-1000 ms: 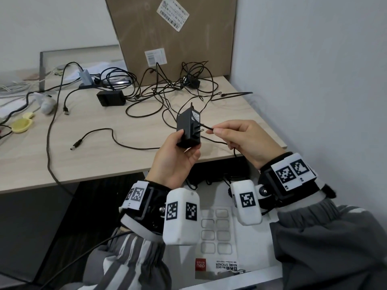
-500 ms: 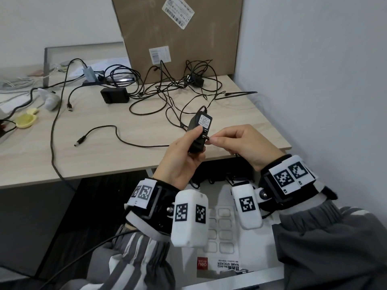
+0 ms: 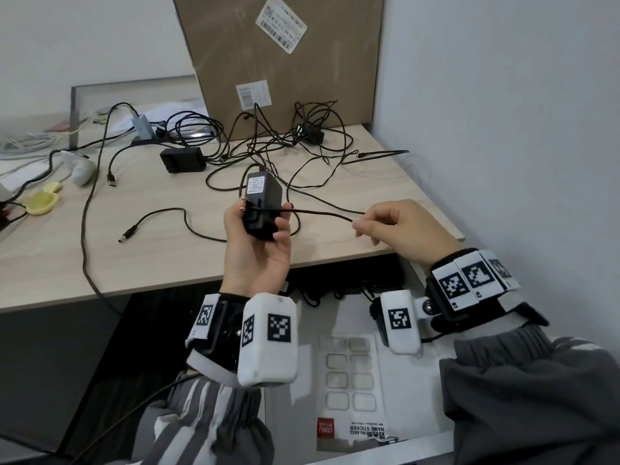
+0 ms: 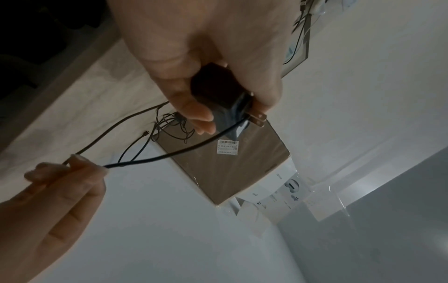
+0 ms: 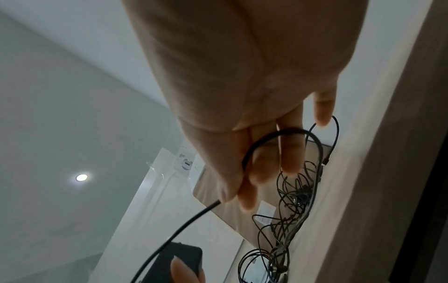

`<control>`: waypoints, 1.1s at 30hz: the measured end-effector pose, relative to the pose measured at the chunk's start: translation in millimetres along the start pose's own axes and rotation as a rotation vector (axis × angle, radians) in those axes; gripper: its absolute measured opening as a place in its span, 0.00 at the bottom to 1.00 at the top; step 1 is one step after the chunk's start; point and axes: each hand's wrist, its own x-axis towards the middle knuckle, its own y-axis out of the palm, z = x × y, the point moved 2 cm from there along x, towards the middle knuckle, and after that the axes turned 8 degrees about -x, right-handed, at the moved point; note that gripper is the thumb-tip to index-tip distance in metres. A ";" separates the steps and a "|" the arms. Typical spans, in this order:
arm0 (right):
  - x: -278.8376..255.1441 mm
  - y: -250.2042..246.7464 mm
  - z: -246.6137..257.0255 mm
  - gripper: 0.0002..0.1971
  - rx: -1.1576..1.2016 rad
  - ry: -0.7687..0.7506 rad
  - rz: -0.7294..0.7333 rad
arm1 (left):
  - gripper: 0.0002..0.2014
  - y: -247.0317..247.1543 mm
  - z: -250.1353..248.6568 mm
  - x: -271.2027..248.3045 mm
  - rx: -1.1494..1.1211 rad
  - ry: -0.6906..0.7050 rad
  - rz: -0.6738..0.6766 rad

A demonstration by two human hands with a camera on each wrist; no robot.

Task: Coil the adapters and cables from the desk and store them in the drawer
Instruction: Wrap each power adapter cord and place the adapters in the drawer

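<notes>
- Left hand grips black adapter upright above the table edge.
- Right hand, at 3 o'clock of it, pinches its cable, stretched between both.

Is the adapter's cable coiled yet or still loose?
Mostly loose: one pass crosses the adapter; the cable stretches to the right hand.

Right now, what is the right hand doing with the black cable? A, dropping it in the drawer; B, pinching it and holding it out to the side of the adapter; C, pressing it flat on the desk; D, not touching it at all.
B: the right hand pinches the black cable between fingertips, stretched away from the adapter that the left hand grips above the desk edge.
</notes>
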 end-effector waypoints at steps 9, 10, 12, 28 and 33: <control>7.2 -9.0 -10.9 0.06 0.142 0.119 -0.145 | 0.13 6.7 23.4 -14.0 0.515 -0.353 0.161; 7.6 -9.9 -12.1 0.05 0.162 0.121 -0.138 | 0.13 5.5 24.8 -15.0 0.566 -0.374 0.175; 8.4 -10.6 -13.5 0.03 0.194 0.116 -0.125 | 0.21 2.1 25.1 -13.9 0.627 -0.418 0.188; -0.1 -3.2 9.3 0.05 0.321 -0.032 -0.048 | 0.16 -1.9 30.7 -5.6 0.984 -0.184 0.093; -3.6 1.2 18.7 0.07 0.382 -0.103 0.011 | 0.19 -1.7 29.3 -1.7 0.936 0.126 0.015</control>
